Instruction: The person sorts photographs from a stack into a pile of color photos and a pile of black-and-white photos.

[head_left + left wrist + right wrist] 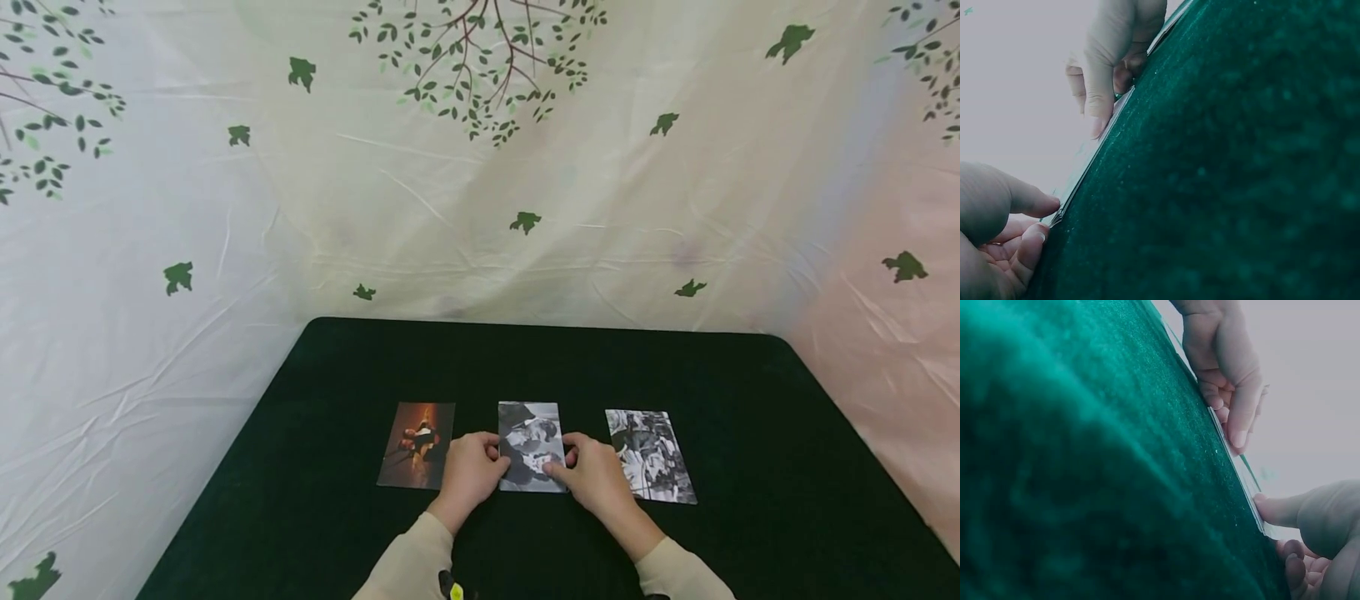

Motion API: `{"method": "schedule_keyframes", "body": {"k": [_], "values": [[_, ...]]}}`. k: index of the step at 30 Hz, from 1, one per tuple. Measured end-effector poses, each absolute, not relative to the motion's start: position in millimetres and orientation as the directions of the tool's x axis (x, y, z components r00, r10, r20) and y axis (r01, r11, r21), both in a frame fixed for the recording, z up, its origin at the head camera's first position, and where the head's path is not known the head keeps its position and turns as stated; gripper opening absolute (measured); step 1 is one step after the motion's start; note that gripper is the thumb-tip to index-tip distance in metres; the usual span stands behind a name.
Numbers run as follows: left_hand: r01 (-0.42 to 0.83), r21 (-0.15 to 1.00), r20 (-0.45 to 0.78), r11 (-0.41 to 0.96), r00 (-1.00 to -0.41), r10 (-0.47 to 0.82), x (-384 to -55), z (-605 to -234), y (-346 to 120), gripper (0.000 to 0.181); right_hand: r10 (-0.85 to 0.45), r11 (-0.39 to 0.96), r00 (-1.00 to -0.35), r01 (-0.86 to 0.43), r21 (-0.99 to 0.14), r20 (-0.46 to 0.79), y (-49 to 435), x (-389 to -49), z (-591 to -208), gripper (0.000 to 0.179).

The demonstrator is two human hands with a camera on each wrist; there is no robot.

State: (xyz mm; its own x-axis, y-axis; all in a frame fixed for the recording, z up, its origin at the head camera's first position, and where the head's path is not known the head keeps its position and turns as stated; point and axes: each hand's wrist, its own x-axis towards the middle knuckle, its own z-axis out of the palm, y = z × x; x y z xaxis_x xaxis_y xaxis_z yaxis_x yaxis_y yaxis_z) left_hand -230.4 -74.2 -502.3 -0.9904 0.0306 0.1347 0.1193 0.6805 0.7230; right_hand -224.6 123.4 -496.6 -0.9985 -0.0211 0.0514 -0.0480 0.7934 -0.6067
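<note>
We see the middle photo (528, 433) on the green table (525, 550), pinched at its side edges by left hand (472, 469) and right hand (597, 477). A colour photo (418, 450) and a black-and-white photo (654, 454) flank it, apparently placed; only the middle one looks unfinished, perhaps a stack, though washed-out wrist views leave us unsure.

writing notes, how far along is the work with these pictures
Looks done: the orange picture and rightmost picture lie on the dark green table, held by neither hand. In hand: the left hand and right hand pinch the middle picture at its sides. Left: probably letting go; its edge looks layered in the left wrist view, so more may lie beneath.
</note>
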Motion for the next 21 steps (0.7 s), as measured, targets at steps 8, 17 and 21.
{"method": "schedule_keyframes", "body": {"k": [8,17,21], "values": [[0.128,0.711,0.15,0.692,-0.988,0.028,-229.7,-502.4,-73.3,0.025,-0.016,0.778,-0.999,-0.045,-0.627,0.052,124.6,-224.3,-498.7,0.052],[0.114,0.71,0.14,0.694,-0.99,0.02,-227.8,-502.4,-72.7,0.027,-0.009,0.767,-0.998,-0.043,-0.64,0.056,125.4,-223.5,-500.7,0.052],[0.117,0.716,0.135,0.689,-0.99,0.028,-227.5,-500.6,-72.8,0.029,0.0,0.764,-0.997,-0.047,-0.644,0.073,125.4,-223.1,-501.2,0.052]]}}
